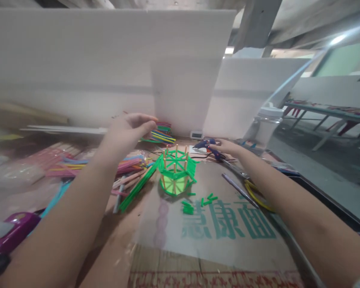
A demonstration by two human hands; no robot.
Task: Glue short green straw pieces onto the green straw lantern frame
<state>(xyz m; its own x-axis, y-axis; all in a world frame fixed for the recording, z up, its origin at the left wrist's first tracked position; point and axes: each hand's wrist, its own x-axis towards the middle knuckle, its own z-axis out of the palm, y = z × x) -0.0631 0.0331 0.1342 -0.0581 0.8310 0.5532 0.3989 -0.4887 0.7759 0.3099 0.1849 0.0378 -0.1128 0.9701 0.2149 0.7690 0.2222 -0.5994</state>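
Observation:
A small green structure (175, 172) with a round base, upright wooden sticks and green strips stands on the sheet between my arms. My left hand (133, 130) is raised beyond it on the left, thumb and forefinger stretched out with a small gap between them. Its fingertips are beside a bundle of colourful strips (163, 136); no held thing is visible. My right hand (226, 148) has its fingers around a dark blue hot glue gun (209, 144), its nozzle pointing left. Short green pieces (187, 208) lie in front of the structure.
Long green strips (139, 190) and bagged coloured strips (81, 166) lie left. A purple pen (238, 190), yellow-handled scissors (255, 194) and a clear bottle (265, 124) are right. A purple object (13, 232) sits near left. White panels (108, 60) rise behind.

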